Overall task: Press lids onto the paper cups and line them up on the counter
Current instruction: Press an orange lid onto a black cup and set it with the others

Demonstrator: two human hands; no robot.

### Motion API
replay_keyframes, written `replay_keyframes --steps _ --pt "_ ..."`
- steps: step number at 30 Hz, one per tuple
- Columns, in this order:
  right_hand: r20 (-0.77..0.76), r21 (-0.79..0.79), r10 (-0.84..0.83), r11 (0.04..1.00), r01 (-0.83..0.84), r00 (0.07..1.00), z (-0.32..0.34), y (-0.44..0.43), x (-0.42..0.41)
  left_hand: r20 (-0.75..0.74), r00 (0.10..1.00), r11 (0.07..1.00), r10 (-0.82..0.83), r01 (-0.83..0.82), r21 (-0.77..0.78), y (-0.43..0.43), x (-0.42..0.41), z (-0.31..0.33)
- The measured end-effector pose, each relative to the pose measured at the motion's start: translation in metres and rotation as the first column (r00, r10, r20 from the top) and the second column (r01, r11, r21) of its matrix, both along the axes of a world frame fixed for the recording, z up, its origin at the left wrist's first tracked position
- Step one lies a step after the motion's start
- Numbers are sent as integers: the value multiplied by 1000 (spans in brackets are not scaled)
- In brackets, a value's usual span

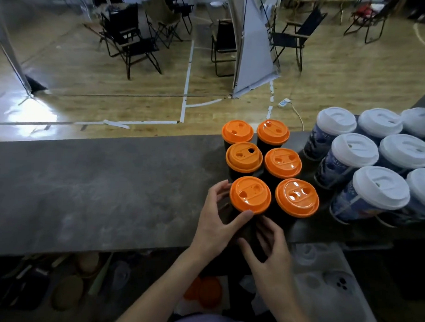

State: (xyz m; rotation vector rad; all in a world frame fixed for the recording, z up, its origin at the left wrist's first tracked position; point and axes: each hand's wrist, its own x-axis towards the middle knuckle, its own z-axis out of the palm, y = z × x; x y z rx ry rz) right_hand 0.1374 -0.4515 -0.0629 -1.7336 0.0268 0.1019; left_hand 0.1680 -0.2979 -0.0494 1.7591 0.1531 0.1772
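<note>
Several black paper cups with orange lids stand in two columns on the grey counter (97, 193). The nearest left one, the black cup with the orange lid (250, 194), is gripped by my left hand (216, 223), fingers on its left side and thumb under the lid rim. My right hand (268, 244) is at the cup's lower body, fingers curled against its dark wall. Beside it stands another orange-lidded cup (297, 197). To the right, several blue patterned cups with white lids (380, 187) stand grouped.
Below the counter lie loose orange lids (208, 294) and a clear bag of white lids (322, 285). Beyond the counter's far edge is a wooden floor with folding chairs (133, 40) and a white panel (251, 49).
</note>
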Motion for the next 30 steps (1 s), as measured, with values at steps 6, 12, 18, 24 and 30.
replay_keyframes --steps 6,12,18,24,30 --pt "-36 207 289 939 -275 957 31 24 -7 -30 946 938 324 -325 -122 25 -45 1" --pt "41 322 519 802 -503 854 52 107 2 -63 781 780 621 -624 -42 88 -112 8" --pt "100 324 650 694 -643 753 63 214 -23 -9 558 558 830 -830 -12 183 -183 16" --pt "163 215 717 645 -734 678 71 352 -41 61 386 388 920 -922 -11 309 -233 14" --pt "171 12 809 569 -822 562 73 534 -64 89 339 322 937 -932 167 476 -266 22"
